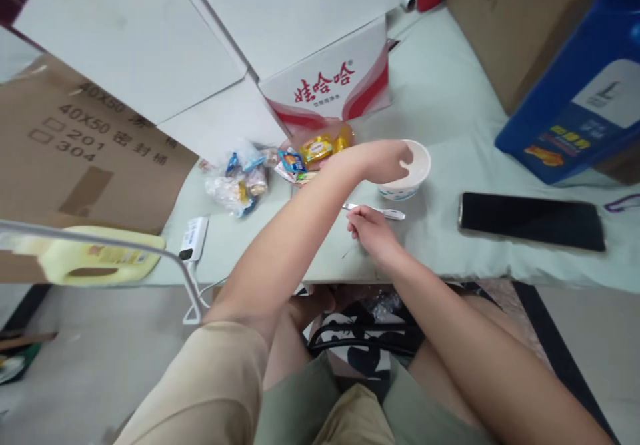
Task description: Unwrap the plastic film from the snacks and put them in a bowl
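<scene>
Curling left hand [387, 164] over round white bowl [421, 162] and right hand [373, 230] by slim white tool [394, 214]; cannot tell either grip. Seeing crinkled clear-plastic packets [227, 192] at bowl's nine o'clock.

- beige loose sleeve [200, 385], ends near left elbow, left of shorts
- grey-green shorts [300, 402]
- beige shirt front [357, 418], between shorts legs
- left hand [387, 162], right hand [374, 230] bare, beyond shorts

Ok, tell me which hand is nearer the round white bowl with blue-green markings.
Left. The left hand is over the near-left side of the bowl; the right hand is apart from it, closer to the person's body.
</scene>
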`<state>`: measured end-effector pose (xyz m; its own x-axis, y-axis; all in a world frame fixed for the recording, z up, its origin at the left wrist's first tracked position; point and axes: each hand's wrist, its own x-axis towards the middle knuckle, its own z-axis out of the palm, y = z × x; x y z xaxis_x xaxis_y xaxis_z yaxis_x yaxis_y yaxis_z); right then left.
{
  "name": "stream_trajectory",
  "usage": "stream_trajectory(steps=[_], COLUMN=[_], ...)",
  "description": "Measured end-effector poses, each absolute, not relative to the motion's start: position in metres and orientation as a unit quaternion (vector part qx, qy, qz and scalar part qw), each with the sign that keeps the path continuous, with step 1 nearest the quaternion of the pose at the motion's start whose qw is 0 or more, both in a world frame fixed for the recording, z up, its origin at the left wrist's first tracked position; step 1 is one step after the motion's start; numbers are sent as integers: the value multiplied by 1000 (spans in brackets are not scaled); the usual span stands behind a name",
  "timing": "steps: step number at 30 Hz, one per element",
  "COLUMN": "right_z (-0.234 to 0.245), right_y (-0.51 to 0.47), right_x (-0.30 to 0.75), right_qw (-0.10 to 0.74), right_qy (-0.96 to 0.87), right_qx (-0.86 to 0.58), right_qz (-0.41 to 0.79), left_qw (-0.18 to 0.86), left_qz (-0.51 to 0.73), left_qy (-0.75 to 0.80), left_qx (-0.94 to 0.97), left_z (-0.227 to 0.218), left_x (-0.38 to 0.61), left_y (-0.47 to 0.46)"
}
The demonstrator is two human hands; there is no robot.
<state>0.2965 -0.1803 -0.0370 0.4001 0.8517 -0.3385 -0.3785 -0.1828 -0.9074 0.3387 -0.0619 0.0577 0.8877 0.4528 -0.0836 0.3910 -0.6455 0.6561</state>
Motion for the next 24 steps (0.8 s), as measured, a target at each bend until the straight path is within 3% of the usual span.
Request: stream_trajectory(steps=[7,10,14,20,24], right_z=[-32,-29,-29,-38,-37], right_y=[-177,-173,-170,-167,-166], right_x=[282,275,271,276,282], right_qw=[620,619,594,633,619], right_qy=[-194,-205,-249,-266,-270], right_qx=[-571,-575,-598,-581,-574], right_qz=[502,493,476,437,462], left_qw=[359,319,189,79,33], left_qz=[187,186,82,-202,-241], left_qy=[212,186,135,204,206], left_qx=[890,910,969,955,948], left_z=[85,87,85,45,38], left_x=[262,267,307,368,376], left_y=[-48,-58,-78,-80,-74])
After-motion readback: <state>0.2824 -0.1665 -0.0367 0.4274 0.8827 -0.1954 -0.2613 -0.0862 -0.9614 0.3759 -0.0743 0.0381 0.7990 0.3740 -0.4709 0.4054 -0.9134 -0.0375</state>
